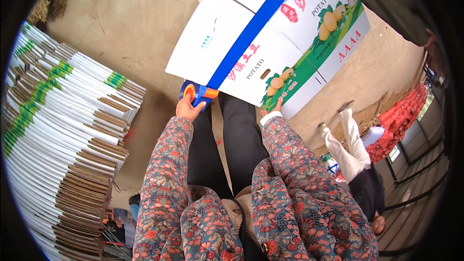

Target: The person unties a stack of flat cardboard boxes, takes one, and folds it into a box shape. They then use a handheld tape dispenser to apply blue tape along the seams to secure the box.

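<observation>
In front of my legs is a white cardboard box [295, 50] with green bands and pictures of potatoes. A strip of blue packing tape [246, 31] runs along the seam between its panels. My left hand [187, 108] is wrapped round a blue and orange tape dispenser [198, 94], which sits at the near end of the blue strip, against the box's edge. With my right hand [274, 109] I grip the box's near lower edge, the fingers lying on the green band and the rest of the hand partly behind the cardboard.
A big stack of flattened white cartons [72, 130] fills the left side. Beyond the box at upper right stands a person in dark clothing [394, 5]. Another person in pale trousers [350, 140] is at right, near red mesh sacks [401, 123]. Bare earthen floor [130, 14] lies around.
</observation>
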`<state>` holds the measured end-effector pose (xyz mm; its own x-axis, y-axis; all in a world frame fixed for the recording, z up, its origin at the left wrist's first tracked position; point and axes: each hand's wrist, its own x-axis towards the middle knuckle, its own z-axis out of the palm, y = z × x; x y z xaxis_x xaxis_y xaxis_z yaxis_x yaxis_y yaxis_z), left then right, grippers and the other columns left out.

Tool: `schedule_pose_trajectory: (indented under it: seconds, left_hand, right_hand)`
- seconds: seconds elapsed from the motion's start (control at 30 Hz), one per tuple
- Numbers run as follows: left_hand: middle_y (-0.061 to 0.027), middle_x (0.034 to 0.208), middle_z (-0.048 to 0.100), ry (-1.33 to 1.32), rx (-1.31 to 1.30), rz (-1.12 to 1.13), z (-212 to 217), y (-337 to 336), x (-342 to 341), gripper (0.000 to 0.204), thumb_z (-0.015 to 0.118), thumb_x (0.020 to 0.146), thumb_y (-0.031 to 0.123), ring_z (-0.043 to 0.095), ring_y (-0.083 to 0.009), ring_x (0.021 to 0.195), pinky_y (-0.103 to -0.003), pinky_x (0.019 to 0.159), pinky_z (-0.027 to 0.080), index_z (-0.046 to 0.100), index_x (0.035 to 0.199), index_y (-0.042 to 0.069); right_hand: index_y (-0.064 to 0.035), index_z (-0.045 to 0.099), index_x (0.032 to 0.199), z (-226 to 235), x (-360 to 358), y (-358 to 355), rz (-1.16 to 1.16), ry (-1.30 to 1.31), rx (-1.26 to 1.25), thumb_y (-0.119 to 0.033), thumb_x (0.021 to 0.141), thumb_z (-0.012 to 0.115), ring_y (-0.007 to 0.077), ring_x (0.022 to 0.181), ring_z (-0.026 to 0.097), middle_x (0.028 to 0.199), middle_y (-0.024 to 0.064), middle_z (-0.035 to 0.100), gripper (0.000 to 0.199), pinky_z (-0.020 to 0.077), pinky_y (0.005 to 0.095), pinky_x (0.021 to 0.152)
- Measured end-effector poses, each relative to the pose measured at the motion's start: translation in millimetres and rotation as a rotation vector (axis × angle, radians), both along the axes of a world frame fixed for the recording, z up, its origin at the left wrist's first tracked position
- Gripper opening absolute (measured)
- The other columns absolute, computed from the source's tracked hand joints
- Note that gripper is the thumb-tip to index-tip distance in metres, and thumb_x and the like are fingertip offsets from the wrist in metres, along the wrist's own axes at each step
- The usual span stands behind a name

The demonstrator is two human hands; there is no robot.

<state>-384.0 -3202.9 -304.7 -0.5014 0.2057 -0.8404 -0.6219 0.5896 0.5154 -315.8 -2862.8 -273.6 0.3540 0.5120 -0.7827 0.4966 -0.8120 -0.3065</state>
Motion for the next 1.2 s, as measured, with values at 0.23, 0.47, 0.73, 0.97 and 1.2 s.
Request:
schedule_pose_trajectory:
  seconds: [0.23, 0.47, 0.73, 0.97, 1.2]
  left_hand:
    - [-0.0125, 0.111, 0.059, 0.010, 0.211, 0.165, 41, -12, -11, 0.053, 0.067, 0.083, 0.023, 0.056, -0.0180, 0.104, -0.031, 0.090, 0.043, 0.045, 0.123, -0.004]
    - [-0.0067, 0.107, 0.058, 0.116, 0.385, 0.136, 176, -63, -43, 0.052, 0.067, 0.081, 0.028, 0.054, -0.0136, 0.100, -0.030, 0.089, 0.042, 0.048, 0.120, 0.000]
    - [-0.0069, 0.101, 0.062, 0.425, 0.714, 0.389, 462, -31, -84, 0.041, 0.074, 0.078, 0.023, 0.060, -0.0158, 0.091, -0.030, 0.079, 0.048, 0.057, 0.109, 0.001]
    - [-0.0091, 0.103, 0.060, 0.567, 0.779, 0.178, 573, -6, -130, 0.076, 0.070, 0.073, 0.055, 0.059, -0.0160, 0.091, -0.029, 0.078, 0.048, 0.050, 0.115, -0.005]
    - [-0.0063, 0.104, 0.059, 0.582, 0.789, 0.275, 562, 23, -180, 0.074, 0.069, 0.076, 0.051, 0.057, -0.0132, 0.090, -0.026, 0.078, 0.046, 0.047, 0.121, -0.004]
  right_hand:
    - [-0.0073, 0.047, 0.126, 62, 22, -37, -0.317, 0.538, 0.019, -0.041, 0.079, 0.069, 0.0238, 0.116, 0.048, 0.125, 0.0062, 0.052, 0.061, 0.0427, 0.0375, 0.098]
    - [-0.0119, 0.054, 0.116, 252, -13, -31, -0.191, 0.644, -0.178, -0.028, 0.086, 0.063, 0.0221, 0.108, 0.052, 0.115, 0.0035, 0.058, 0.035, 0.0439, 0.0373, 0.095]
    - [-0.0064, 0.051, 0.116, 529, -12, 14, 0.004, 0.671, -0.419, -0.029, 0.086, 0.056, 0.0142, 0.062, 0.052, 0.087, 0.0109, 0.060, 0.037, 0.0404, 0.0203, 0.050]
    - [0.0048, 0.059, 0.109, 614, -31, 37, 0.088, 0.785, -0.395, -0.042, 0.087, 0.046, 0.0051, 0.057, 0.046, 0.084, 0.0083, 0.059, 0.053, 0.0376, 0.0138, 0.047]
    - [0.0042, 0.066, 0.091, 654, -82, 40, 1.274, 1.117, 0.510, -0.040, 0.087, 0.048, 0.0190, 0.075, 0.062, 0.085, 0.0123, 0.065, 0.048, 0.0510, 0.0339, 0.067]
